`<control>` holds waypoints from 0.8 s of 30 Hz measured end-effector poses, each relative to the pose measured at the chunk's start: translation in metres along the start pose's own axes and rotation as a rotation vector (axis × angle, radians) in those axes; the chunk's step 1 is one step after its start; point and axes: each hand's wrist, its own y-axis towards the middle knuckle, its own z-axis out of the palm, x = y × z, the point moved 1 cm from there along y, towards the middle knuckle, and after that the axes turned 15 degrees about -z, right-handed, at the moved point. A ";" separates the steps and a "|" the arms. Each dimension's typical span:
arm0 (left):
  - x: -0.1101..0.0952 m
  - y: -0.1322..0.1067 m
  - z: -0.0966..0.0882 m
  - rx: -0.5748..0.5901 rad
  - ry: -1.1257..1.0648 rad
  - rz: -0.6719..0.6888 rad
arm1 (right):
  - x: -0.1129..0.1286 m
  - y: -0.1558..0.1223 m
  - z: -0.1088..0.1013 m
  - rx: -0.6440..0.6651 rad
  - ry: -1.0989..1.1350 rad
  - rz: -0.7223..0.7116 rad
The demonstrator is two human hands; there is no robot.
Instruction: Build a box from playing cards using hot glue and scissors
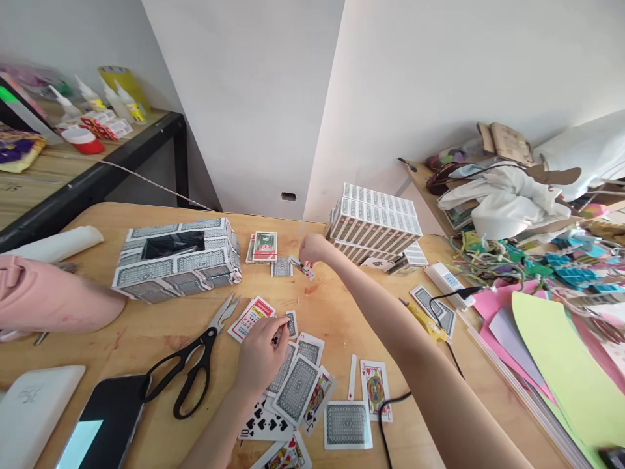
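Note:
My left hand [262,352] is closed in a pinch on a small playing card [277,337] showing a black club, partly hidden by the fingers. Just past its fingertips is a grey-patterned card piece [291,324]. Beneath and beside this hand lie a red and white printed card [251,318] and a loose spread of playing cards [297,389], some face up. Stretched forward, my right hand [315,250] has its fingers closed on a face card [303,268], which is tilted near a grey card [282,266] on the table.
Black-handled scissors [209,339] lie open left of my left hand, near a phone [105,417]. A card-covered box [178,260] and a green card pack [265,245] stand behind. Stacked card boxes [375,221], a yellow glue gun [424,320] and its black cable are on the right.

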 end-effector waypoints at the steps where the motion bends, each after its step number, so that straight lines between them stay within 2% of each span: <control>1: -0.005 0.004 -0.001 -0.002 0.019 0.035 | -0.002 -0.002 -0.004 0.005 0.007 0.010; 5: -0.021 0.040 0.003 0.057 0.186 0.149 | -0.008 -0.008 -0.015 -0.013 -0.023 0.043; 9: -0.017 0.067 0.016 0.076 0.406 0.144 | -0.011 -0.006 -0.009 -0.107 -0.110 0.013; 11: -0.013 0.064 0.018 0.045 0.467 0.099 | -0.009 -0.004 -0.003 -0.105 -0.113 -0.050; 15: -0.008 0.042 0.013 -0.096 0.467 0.021 | -0.002 0.011 0.005 -0.056 -0.087 -0.158; 20: 0.002 0.038 0.014 -0.186 0.399 0.029 | 0.001 0.040 -0.013 -0.253 -0.195 -0.059; 24: 0.009 0.042 0.017 -0.208 0.348 0.039 | -0.001 0.050 -0.023 -0.238 -0.215 -0.055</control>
